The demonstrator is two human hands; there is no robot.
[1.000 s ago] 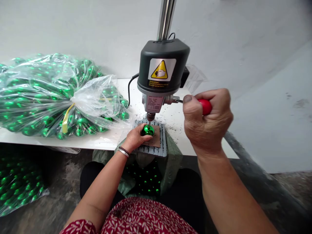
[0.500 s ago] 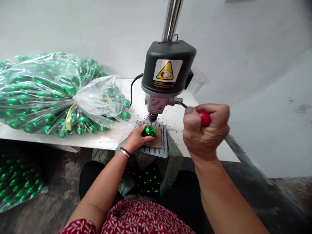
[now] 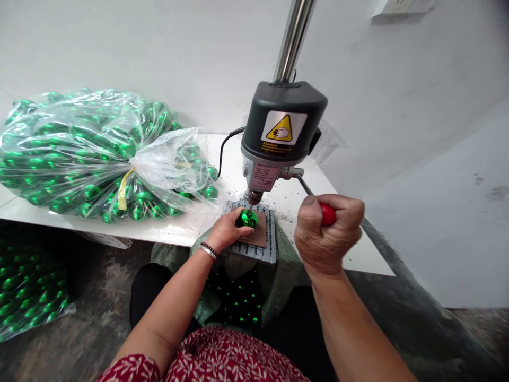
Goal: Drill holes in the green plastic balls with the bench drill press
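1 green ball (image 3: 249, 219) clamped in L hand (image 3: 226, 231); R hand (image 3: 328, 233) grip closed on red knob (image 3: 327, 214).

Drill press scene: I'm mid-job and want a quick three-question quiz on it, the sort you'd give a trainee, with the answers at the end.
1. What does the left hand hold? A) the yellow strip; B) the green ball; C) the black cord.
2. True or false: the right hand has its fingers closed around the red knob.
3. Fill in the blank: seen from the person's side, the tied plastic bag lies to the ____ of the drill press.

Key: 1 B; 2 true; 3 left.
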